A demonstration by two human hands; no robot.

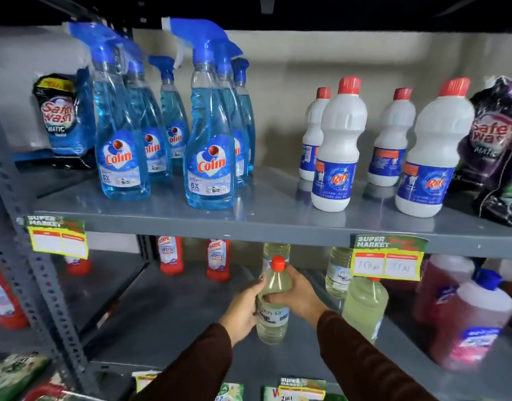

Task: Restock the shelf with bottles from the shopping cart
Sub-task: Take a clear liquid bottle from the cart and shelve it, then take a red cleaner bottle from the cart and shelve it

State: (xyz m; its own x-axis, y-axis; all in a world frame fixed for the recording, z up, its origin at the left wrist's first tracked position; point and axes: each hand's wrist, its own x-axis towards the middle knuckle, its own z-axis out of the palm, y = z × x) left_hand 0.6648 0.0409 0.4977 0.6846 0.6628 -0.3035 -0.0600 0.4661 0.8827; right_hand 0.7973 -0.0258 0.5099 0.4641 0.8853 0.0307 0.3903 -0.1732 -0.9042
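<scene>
Both hands, left hand and right hand, wrapped fingers around a red-capped bottle; it should be set upright, label forward, near matching bottles on the lower shelf.

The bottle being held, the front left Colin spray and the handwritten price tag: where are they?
Held bottle (pixel 272 319): head view, on its label.
Front left Colin spray (pixel 119 157): head view, on its label.
Handwritten price tag (pixel 386 263): head view, on its yellow part.

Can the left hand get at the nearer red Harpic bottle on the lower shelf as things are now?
Probably not at once. The left hand is shut on the pale yellow bottle, together with the right hand. Once freed, the bare shelf leaves an open way to the Harpic bottle.
</scene>
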